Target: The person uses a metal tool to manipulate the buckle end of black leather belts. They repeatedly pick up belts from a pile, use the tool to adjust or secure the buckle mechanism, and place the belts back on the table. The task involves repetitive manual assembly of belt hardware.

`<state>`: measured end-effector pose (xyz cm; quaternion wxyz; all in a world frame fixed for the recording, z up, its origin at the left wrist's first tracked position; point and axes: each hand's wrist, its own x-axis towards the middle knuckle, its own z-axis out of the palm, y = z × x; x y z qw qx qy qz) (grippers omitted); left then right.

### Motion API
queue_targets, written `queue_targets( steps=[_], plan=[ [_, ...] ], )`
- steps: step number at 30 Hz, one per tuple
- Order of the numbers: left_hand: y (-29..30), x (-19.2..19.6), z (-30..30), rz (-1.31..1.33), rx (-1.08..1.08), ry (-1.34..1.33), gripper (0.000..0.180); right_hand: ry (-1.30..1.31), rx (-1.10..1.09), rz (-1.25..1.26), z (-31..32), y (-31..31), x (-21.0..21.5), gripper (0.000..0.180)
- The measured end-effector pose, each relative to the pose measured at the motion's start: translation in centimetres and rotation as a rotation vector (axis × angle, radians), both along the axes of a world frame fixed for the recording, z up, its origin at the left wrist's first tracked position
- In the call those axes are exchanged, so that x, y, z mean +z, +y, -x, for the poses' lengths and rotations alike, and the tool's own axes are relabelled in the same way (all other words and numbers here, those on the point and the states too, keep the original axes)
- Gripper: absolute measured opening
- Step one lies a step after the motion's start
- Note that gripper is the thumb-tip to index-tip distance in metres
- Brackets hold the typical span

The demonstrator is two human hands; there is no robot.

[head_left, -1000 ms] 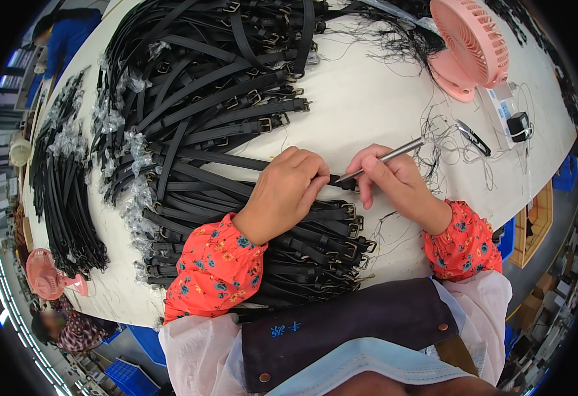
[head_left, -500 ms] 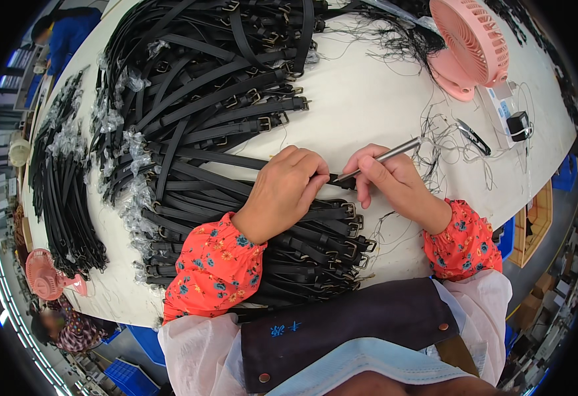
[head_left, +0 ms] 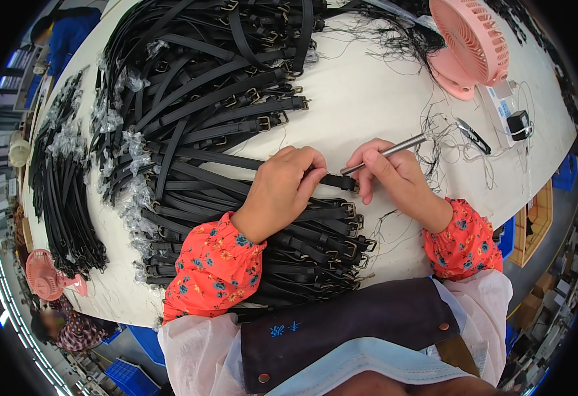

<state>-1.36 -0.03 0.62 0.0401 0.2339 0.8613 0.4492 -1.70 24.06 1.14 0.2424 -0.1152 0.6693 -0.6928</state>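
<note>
My left hand (head_left: 281,191) pinches a black belt (head_left: 339,182) a little short of its buckle end, which sticks out to the right past my fingertips. In my right hand (head_left: 398,173) is a slim silver metal rod tool (head_left: 401,146), held like a pen. Its lower tip points left and hovers just above the belt's end, apparently apart from it; the upper end slants up to the right. Under and below my left hand lie many more black belts (head_left: 203,210), side by side with their metal buckles toward the right.
Another heap of belts (head_left: 196,86) covers the far left, with clear plastic wrap (head_left: 135,165). At the far right stand a pink fan (head_left: 467,46) and a power strip (head_left: 499,109). Black-handled snips (head_left: 474,136) lie beside loose threads (head_left: 434,132). Co-workers are at the left.
The rod's tip has drawn back up and right from the belt. More of the belt's buckle end now shows between my hands, while both forearms stay nearly in place.
</note>
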Motion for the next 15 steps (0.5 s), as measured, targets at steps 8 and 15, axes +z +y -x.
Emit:
queue_targets(
  steps=[8,15],
  plan=[
    [0.00,0.24,-0.02,0.011,0.004,-0.012,0.007,-0.020,0.001,-0.009,-0.03,-0.08,0.18,0.051],
    [0.00,0.23,-0.02,0.008,0.007,-0.028,0.007,-0.043,0.013,-0.022,-0.03,-0.14,0.44,0.046]
  ],
)
